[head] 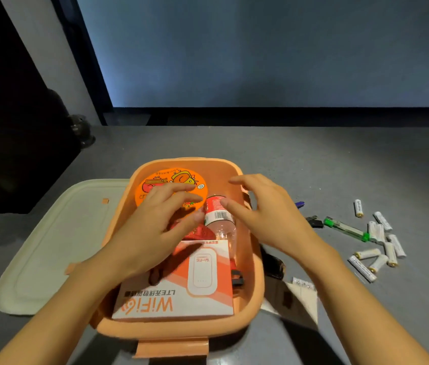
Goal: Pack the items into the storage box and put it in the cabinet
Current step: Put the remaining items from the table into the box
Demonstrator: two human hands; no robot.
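An orange storage box [254,293] stands open on the grey table in front of me. Inside lie a white and orange WiFi router carton [181,293], a clear bottle with a red label [218,216], a round orange cartoon tin [166,181] and a red item partly hidden under my left hand. My left hand [155,227] hovers over the box's middle with fingers spread, holding nothing. My right hand [266,209] hovers over the right rim, fingers apart, with the thumb close to the bottle.
The cream lid [57,246] lies flat left of the box. Right of the box are several white batteries [378,246], a green-capped tube [345,227], a black clip [316,222], a purple piece [299,204], a dark pouch [274,264] and a paper packet [301,293].
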